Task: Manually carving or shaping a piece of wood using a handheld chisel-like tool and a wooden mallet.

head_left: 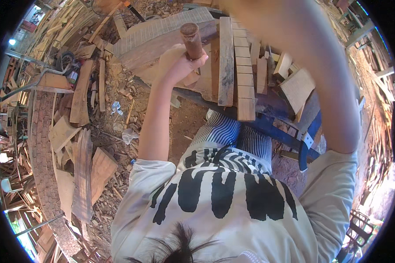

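Note:
My left hand [177, 63] is closed round an upright, round brown wooden handle [191, 38], like a chisel's, with a worn, blunt top. Its lower end is hidden by my hand and cannot be made out. Under that hand lies a broad wooden board [162, 55] with a row of lines across its upper side. My right arm is raised and reaches up and inward across the bench. The right hand [239, 8] is smeared by motion at the top edge, so its fingers and anything in them cannot be told.
Right of my left hand lie a dark-edged plank [225, 61] and a strip marked into blocks [245, 74]. Offcuts [296, 90] crowd farther right beside a dark metal frame [309, 131]. Planks [82, 175] and chips cover the ground at left. An orange-and-black tool [134, 11] lies at the far end.

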{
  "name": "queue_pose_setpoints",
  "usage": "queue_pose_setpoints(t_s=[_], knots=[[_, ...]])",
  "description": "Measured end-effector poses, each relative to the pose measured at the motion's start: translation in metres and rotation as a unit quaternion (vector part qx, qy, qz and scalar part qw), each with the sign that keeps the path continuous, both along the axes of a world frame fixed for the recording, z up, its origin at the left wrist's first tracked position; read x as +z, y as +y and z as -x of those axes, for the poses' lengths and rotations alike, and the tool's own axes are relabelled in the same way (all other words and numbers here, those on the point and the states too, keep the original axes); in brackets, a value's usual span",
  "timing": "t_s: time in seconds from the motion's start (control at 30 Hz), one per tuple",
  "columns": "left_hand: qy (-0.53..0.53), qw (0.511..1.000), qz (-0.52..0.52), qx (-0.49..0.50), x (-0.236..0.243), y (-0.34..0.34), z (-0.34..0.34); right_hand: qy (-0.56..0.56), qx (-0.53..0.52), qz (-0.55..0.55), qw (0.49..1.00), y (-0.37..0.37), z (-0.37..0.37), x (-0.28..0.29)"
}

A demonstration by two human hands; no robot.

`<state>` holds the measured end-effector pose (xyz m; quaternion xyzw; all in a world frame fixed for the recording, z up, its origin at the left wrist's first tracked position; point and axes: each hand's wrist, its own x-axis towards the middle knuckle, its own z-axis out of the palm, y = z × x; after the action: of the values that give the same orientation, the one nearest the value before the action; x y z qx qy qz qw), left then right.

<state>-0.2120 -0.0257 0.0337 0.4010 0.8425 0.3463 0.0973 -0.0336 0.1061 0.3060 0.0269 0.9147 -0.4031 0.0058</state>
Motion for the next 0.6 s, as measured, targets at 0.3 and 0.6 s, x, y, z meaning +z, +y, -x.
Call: queue_pose_setpoints(t_s=[0.3, 0.6], knots=[[0.111, 0.992, 0.053, 0.007, 0.014, 0.001, -0.010, -0.010, 0.040, -0.228, 0.973, -0.004, 0.000, -0.054], [0.117, 0.993, 0.031, -0.002, 0.009, 0.002, -0.010, 0.177, -0.173, -0.186, 0.951, -0.010, 0.004, -0.085]])
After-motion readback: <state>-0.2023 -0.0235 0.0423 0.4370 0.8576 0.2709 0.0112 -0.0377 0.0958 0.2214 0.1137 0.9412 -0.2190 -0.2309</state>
